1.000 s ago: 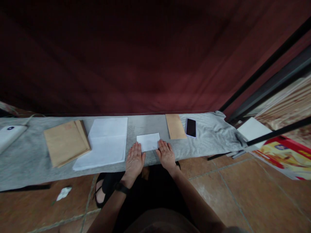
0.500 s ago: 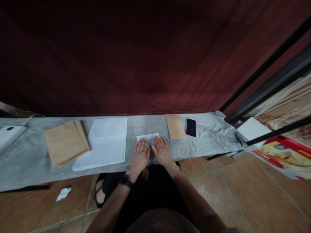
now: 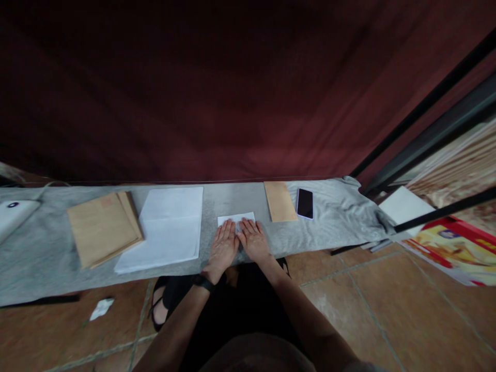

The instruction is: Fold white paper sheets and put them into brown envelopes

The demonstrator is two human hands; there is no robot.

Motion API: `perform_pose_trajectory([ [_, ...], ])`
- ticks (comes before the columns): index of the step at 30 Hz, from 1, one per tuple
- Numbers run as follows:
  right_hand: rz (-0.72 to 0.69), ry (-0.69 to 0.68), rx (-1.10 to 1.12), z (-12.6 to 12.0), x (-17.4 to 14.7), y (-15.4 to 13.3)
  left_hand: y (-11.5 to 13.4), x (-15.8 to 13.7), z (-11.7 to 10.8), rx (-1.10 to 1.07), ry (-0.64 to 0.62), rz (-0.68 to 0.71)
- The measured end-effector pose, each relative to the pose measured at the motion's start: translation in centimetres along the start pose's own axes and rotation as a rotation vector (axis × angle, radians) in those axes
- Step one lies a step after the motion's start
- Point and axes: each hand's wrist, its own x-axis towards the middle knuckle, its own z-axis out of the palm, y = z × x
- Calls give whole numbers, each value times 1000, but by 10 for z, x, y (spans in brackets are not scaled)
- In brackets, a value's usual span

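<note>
A small white sheet of paper [image 3: 236,217], perhaps folded, lies on the grey cloth-covered bench in front of me. My left hand [image 3: 223,248] presses flat on its left part, fingers stretched out and pointing away from me. On the right part rests my right hand [image 3: 253,241], also flat, its thumb close to the left hand. Both palms cover most of the sheet, so only its far edge and a strip between the hands show. A brown envelope [image 3: 280,201] lies just right of my right hand. Larger white sheets [image 3: 170,232] are to the left of my left hand.
Brown envelopes [image 3: 103,227] overlap the white sheets at the left. A phone [image 3: 305,203] lies right of the single envelope. At the far left is a white device [image 3: 15,217]. A dark red curtain [image 3: 232,103] hangs behind the grey cloth [image 3: 333,227]. A printed box [image 3: 457,248] stands at right.
My right hand has slid a little to the left, closer to my left hand. The paper stays in place under both hands.
</note>
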Motion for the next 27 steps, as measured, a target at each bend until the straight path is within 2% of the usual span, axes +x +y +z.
perform_pose_trajectory([
  [5,46,-1,10,1,-3,3,3,-1,-5,27,-27,-31],
  [19,245,86,-15,2,-7,1,4,-3,-2,58,45,-57],
  [27,272,97,-31,-2,-6,-2,4,-4,-1,39,56,-44],
])
